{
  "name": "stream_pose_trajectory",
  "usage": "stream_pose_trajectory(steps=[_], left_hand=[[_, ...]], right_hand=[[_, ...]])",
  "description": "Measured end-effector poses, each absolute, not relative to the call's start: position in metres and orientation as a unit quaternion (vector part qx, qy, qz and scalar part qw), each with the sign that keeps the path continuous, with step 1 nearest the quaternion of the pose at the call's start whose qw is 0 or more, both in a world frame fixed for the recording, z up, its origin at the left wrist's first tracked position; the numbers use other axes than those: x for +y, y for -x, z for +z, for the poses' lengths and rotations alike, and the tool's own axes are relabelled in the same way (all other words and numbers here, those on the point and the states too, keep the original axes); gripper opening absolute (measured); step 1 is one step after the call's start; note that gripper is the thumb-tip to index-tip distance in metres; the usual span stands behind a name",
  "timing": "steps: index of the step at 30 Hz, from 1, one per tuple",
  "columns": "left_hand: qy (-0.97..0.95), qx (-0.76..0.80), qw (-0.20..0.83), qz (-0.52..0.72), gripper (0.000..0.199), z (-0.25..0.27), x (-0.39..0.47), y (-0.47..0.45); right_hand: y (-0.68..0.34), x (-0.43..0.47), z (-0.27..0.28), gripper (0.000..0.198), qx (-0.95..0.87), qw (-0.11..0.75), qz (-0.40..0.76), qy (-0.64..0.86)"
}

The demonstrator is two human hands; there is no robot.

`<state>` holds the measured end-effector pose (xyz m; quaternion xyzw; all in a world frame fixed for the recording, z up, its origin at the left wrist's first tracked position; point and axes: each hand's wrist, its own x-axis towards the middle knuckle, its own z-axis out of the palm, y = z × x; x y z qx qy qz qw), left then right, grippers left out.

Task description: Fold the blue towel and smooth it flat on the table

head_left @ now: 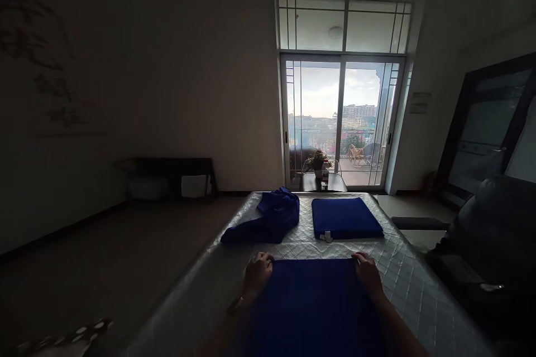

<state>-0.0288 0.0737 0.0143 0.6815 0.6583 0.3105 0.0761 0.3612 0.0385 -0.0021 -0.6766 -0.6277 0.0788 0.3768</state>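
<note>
A dark blue cloth lies spread in front of me on a table with a shiny quilted cover. My left hand pinches its far left corner, and my right hand grips the far right corner. The far edge runs straight between them. Beyond it on the right sits a neatly folded blue cloth with a small white tag at its near edge. A crumpled blue cloth is heaped to the left of that.
At the table's far end, a small dark table bears a potted plant and a bottle. A dark armchair stands close on the right. Along the left wall is a low shelf. Glass sliding doors are at the back.
</note>
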Motion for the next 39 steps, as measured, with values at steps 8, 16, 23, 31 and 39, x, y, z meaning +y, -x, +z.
stream_pose_trajectory(steps=[8, 16, 23, 31, 39], left_hand=[[-0.827, 0.498, 0.047, 0.254, 0.028, 0.027, 0.047, -0.090], [-0.884, 0.419, 0.073, 0.195, 0.059, -0.009, 0.033, -0.187], [-0.829, 0.540, 0.058, 0.130, 0.073, -0.010, 0.053, -0.095], [-0.781, 0.609, 0.005, 0.138, 0.074, -0.026, 0.069, 0.014], [-0.783, 0.606, 0.020, 0.142, 0.069, -0.025, 0.071, 0.024]], right_hand=[[-0.337, 0.026, -0.002, 0.059, -0.701, 0.205, 0.020, 0.683], [-0.330, 0.020, -0.023, 0.064, -0.721, 0.100, 0.010, 0.686], [-0.326, 0.018, -0.015, 0.067, -0.699, 0.106, 0.046, 0.706], [-0.328, 0.020, -0.015, 0.067, -0.707, 0.100, 0.036, 0.699], [-0.330, 0.022, -0.012, 0.066, -0.710, 0.082, 0.032, 0.698]])
